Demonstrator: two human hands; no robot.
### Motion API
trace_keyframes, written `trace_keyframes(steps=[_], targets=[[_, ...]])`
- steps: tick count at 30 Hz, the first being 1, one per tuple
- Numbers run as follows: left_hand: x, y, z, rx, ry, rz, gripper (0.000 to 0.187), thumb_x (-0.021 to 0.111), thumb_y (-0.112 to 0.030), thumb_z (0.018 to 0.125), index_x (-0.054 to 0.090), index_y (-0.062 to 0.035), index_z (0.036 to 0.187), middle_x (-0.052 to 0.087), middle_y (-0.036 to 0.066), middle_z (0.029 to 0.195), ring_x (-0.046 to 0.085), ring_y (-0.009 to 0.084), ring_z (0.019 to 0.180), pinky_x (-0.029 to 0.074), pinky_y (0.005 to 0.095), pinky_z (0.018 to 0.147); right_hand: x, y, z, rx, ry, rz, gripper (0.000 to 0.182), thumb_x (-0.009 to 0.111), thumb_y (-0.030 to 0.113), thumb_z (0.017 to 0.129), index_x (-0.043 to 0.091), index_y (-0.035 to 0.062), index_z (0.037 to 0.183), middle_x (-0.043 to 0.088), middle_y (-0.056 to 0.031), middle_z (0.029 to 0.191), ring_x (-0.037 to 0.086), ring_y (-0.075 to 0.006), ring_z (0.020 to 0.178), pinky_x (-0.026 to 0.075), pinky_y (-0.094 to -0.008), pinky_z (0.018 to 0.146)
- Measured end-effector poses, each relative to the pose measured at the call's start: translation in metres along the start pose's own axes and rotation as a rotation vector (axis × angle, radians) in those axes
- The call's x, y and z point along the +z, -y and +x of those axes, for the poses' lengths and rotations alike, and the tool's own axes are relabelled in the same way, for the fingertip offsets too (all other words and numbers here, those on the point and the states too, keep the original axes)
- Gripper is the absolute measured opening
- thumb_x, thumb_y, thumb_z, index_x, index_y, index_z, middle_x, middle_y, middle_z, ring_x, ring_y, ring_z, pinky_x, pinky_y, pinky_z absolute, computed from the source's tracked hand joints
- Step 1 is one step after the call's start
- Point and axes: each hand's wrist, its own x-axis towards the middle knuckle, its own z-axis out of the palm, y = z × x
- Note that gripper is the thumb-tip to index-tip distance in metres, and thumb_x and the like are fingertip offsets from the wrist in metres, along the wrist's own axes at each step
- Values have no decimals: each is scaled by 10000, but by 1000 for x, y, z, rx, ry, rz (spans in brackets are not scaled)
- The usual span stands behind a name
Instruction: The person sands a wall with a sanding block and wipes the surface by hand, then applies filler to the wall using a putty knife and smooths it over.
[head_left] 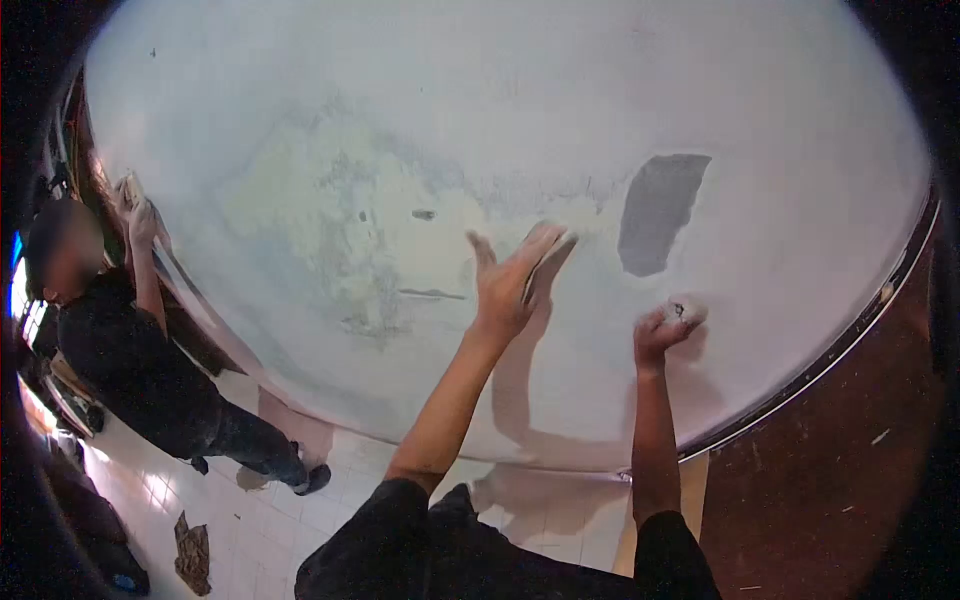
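A large, pale, curved panel fills most of the view, with a yellowish-green smoothed area on its left half. My left hand is over the panel's middle, fingers stretched and thumb apart, at the right edge of that area. Lower right, my right hand is closed at the panel, its knuckles dusted white; a small pale thing shows at the fingers, and I cannot tell what it is. Just above this hand is a flat dark grey patch with uneven edges. Small dark marks dot the yellowish area.
At the left, another person in dark clothes has hands on the panel's edge. White floor tiles lie below, with a crumpled brown piece on them. A dark trim strip borders the panel's right edge, beside a dark reddish-brown surface.
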Motion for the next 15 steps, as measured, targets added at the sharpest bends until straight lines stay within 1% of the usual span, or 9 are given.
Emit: trace_keyframes(steps=[1,2,5,6,7,9,10,13,15], targets=[[1,-6,23,22,-15,-18,414,580,-33,884,559,-99,1292,653,66,1220,612,243,1151,16,641,1111,4,3,7,5,14,43,198,481,90,811,451,1,985,498,-180,922,478,-372,846,393,-474,790],[2,-9,39,52,-33,-47,456,578,-10,874,538,-98,1320,643,79,1237,613,242,1150,24,633,1110,8,4,9,-13,22,19,197,477,86,809,450,-3,982,497,-181,920,478,-374,847,392,-474,790],[1,-2,18,-2,12,-44,463,577,1,867,541,-99,1318,634,78,1253,610,237,1157,5,627,1111,5,8,11,-38,50,-17,185,471,74,801,448,-8,966,496,-182,910,476,-374,836,392,-472,780],[-3,0,-7,-27,28,31,453,575,11,859,552,-96,1298,640,69,1244,603,228,1168,-6,630,1112,4,9,15,-30,40,-2,174,471,71,799,448,-6,954,495,-180,905,476,-371,825,392,-470,768],[-2,11,-22,-36,4,29,454,576,14,856,554,-96,1295,642,64,1241,601,229,1172,-8,632,1112,9,13,18,-23,38,15,163,471,68,797,448,-4,942,495,-177,900,475,-368,814,392,-468,757],[3,25,-34,-39,-40,27,456,579,21,850,557,-97,1289,645,55,1235,595,231,1180,-12,636,1111,16,18,23,-44,-42,-41,135,465,52,790,444,2,913,486,-166,880,467,-354,796,386,-459,734],[3,20,-14,-42,-38,1,440,576,15,859,558,-89,1287,645,58,1236,593,234,1185,-10,636,1111,13,20,21,-53,-61,-68,121,462,44,787,441,4,899,482,-161,870,463,-347,787,383,-455,722],[3,2,50,-23,-60,-102,410,571,-6,879,561,-80,1282,643,65,1243,588,240,1194,-9,634,1113,23,30,28,-56,-15,36,94,450,19,784,435,11,877,472,-150,851,452,-335,775,372,-451,706],[6,11,38,-58,-44,-173,404,576,-21,881,562,-80,1280,645,70,1240,589,245,1192,-13,630,1115,27,28,25,-54,-24,87,96,451,17,783,436,12,878,469,-150,848,450,-336,769,374,-450,706]])
